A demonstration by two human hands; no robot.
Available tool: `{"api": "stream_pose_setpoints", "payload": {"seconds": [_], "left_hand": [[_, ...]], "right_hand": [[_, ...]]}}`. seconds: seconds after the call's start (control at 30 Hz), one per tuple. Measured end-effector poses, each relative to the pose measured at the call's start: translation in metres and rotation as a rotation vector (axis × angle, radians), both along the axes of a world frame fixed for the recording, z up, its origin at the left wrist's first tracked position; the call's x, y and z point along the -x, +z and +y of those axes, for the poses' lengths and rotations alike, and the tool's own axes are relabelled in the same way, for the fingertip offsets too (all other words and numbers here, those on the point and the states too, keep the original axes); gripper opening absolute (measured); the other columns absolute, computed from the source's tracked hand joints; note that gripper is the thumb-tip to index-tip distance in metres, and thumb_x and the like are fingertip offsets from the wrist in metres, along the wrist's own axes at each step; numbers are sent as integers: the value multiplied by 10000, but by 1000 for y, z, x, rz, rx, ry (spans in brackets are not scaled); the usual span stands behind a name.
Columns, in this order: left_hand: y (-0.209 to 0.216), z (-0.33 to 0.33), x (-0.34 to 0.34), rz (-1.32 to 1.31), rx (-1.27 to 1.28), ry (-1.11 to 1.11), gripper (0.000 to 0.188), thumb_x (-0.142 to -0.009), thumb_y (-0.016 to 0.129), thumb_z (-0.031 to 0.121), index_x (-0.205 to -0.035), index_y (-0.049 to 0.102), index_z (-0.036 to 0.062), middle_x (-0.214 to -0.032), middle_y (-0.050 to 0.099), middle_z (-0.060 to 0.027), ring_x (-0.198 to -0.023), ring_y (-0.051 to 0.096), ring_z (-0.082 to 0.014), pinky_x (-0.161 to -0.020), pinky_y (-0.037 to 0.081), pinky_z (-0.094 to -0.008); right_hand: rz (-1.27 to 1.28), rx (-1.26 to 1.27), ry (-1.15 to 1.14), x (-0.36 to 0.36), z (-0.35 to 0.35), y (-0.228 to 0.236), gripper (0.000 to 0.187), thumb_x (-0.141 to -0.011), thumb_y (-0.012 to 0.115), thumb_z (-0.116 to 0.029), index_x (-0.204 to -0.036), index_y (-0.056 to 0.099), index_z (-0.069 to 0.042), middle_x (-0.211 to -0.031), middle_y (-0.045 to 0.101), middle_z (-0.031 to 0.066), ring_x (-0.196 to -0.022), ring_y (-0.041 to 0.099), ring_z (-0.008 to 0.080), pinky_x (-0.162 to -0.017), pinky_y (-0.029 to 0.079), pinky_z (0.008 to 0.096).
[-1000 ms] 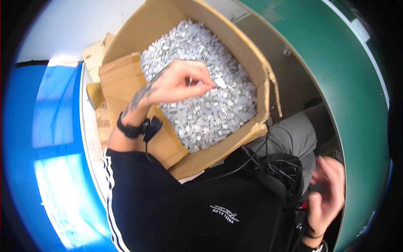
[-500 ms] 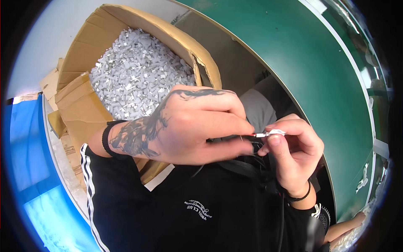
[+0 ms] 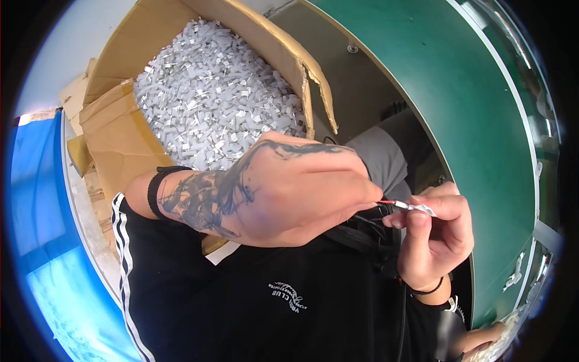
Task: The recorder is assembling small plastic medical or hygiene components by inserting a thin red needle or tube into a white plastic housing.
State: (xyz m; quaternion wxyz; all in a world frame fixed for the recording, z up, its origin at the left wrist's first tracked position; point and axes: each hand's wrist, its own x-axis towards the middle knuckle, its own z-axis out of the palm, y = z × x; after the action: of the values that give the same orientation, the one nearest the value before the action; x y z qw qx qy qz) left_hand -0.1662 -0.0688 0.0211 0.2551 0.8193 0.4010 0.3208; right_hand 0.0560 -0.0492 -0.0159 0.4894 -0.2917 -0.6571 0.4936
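Left hand (image 3: 289,190): tattooed, wearing a black wristband, reaching across the body; its grip is closing narrowly on thin red and black wires (image 3: 377,211) just left of the right hand's grip. The fingertips themselves are hiding behind the knuckles.

Right hand (image 3: 431,238): its grip is pinching a small white clip (image 3: 417,207) between thumb and forefinger, holding it level, its left end meeting the wires. A dark band is circling this wrist.

Cardboard box (image 3: 111,142): open, standing well above and left of both grips, behind the left forearm; it is brimming with a heap of small white clips (image 3: 217,99) of the same kind.

Green conveyor belt (image 3: 476,102): curving past above and right of the right grip.

Blue sheet (image 3: 36,199): lying far left of the grips.

Black cable bundle (image 3: 362,238): hanging directly beneath the grips, against the black shirt (image 3: 259,301).
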Motion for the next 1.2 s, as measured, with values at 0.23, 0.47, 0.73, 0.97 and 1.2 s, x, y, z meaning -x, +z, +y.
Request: {"api": "stream_pose_setpoints", "payload": {"seconds": [0.23,0.47,0.73,0.97,1.2], "left_hand": [[17,34,88,26,220,128,98,-820,651,35,-900,703,13,-820,659,-69,-685,617,-109,-555,475,-235],[-133,13,272,599,713,429,283,-862,663,281,-937,701,11,-856,699,-75,-814,649,-153,-721,520,-307],[-187,-5,254,710,803,526,292,-740,732,281,-825,699,3,-779,688,-101,-712,650,-182,-665,510,-306],[-171,2,240,645,949,403,266,-732,728,225,-862,667,1,-764,651,-68,-707,616,-162,-644,489,-299],[-137,16,262,495,1068,514,345,-757,683,199,-1051,627,29,-793,596,-21,-665,561,-114,-594,477,-262]], "right_hand": [[-28,28,-225,-8,8,-7,56,-922,532,-68,-899,527,-18,-714,512,96,-486,486,118,-432,380,189],[49,64,-388,-115,26,-43,153,-981,444,-93,-1037,539,13,-979,481,77,-740,414,115,-636,349,244],[-17,286,-254,-124,8,-62,170,-967,467,-65,-1062,557,45,-962,472,87,-720,423,110,-619,367,241],[49,371,-254,-137,5,-76,157,-964,472,-40,-1063,560,44,-985,487,94,-743,444,122,-644,376,244],[33,375,-280,-149,1,-85,143,-968,460,-31,-1041,556,44,-1030,528,96,-767,465,119,-661,390,237]]}}
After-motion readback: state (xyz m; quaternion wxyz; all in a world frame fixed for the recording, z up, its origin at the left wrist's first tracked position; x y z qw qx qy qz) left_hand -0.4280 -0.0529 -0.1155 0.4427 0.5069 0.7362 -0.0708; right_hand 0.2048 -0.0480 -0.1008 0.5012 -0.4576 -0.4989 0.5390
